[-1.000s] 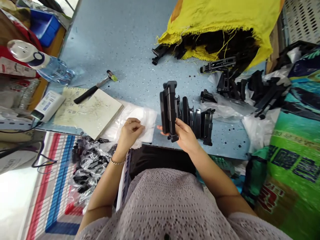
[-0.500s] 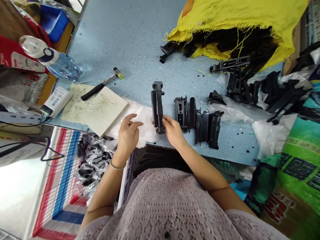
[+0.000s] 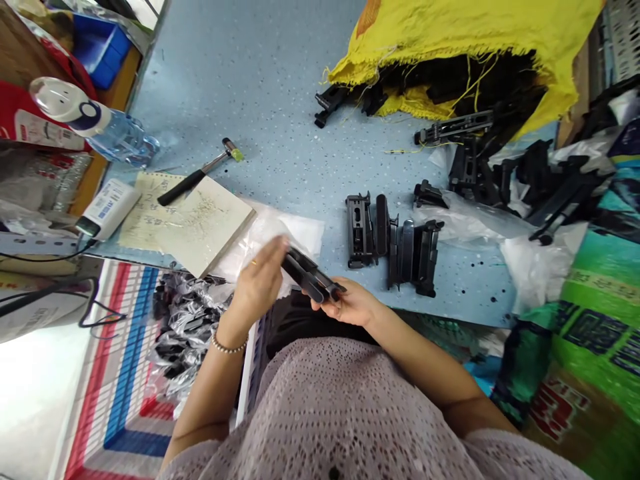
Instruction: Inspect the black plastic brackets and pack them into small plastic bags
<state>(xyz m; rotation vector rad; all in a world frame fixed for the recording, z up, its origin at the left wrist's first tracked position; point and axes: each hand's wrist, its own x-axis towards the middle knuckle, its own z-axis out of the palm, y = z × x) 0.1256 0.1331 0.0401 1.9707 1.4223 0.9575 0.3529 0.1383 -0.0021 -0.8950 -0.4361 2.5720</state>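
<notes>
Over the near edge of the table (image 3: pixel 265 113), the right hand (image 3: pixel 353 303) is holding a black part (image 3: pixel 306 275), its fingers (image 3: pixel 323 307) clamping on the lower end. The part is slanting between the two hands, its upper end pointing toward the left hand (image 3: pixel 260 283). That hand's fingers are lying close together beside this end, though blur is hiding whether they are gripping it. White plastic sheets (image 3: pixel 307 232) are lying just beyond the left hand, partly under a paper pad (image 3: pixel 207 217). A hammer (image 3: pixel 185 187) is resting with its handle by the pad. To the right of the held part, more black parts (image 3: pixel 382 227) are standing in a row, while a yellow sack (image 3: pixel 450 33) is opening toward them, black pieces (image 3: pixel 329 103) spilling from its mouth. Below the table's left side, a striped basket (image 3: pixel 117 347) is holding plastic-wrapped black items (image 3: pixel 187 323)
</notes>
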